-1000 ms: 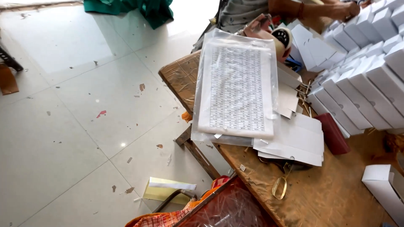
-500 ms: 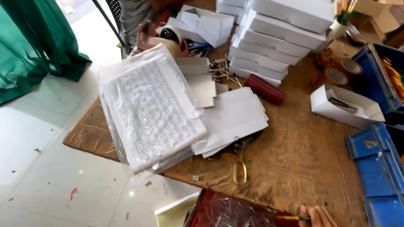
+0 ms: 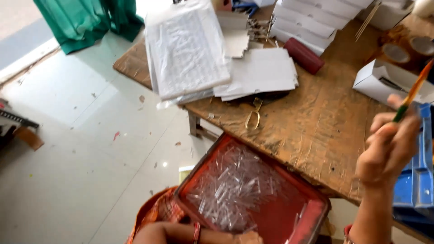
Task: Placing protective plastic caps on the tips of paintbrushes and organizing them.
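Observation:
My right hand (image 3: 389,151) is raised at the right over the wooden table (image 3: 316,131), fingers closed on a thin orange and green stick (image 3: 413,90) that points up and to the right. At the bottom sits a red tray (image 3: 294,212), full of small clear plastic tubes (image 3: 233,185), on my lap below the table's edge. My left hand (image 3: 246,237) grips the tray's near rim, and only its fingers show. A bangle (image 3: 196,232) circles that wrist.
On the table lie a plastic-wrapped pack of white sheets (image 3: 187,49), flat white cards (image 3: 260,74), scissors (image 3: 253,115), a maroon case (image 3: 304,55), stacked white boxes (image 3: 312,20), an open white box (image 3: 384,81) and tape rolls (image 3: 398,52). Blue bins (image 3: 418,178) stand right; green cloth (image 3: 86,20) hangs far left.
The view has swung down and right. My right hand has risen into view with the stick, and the red tray of tubes now shows almost whole.

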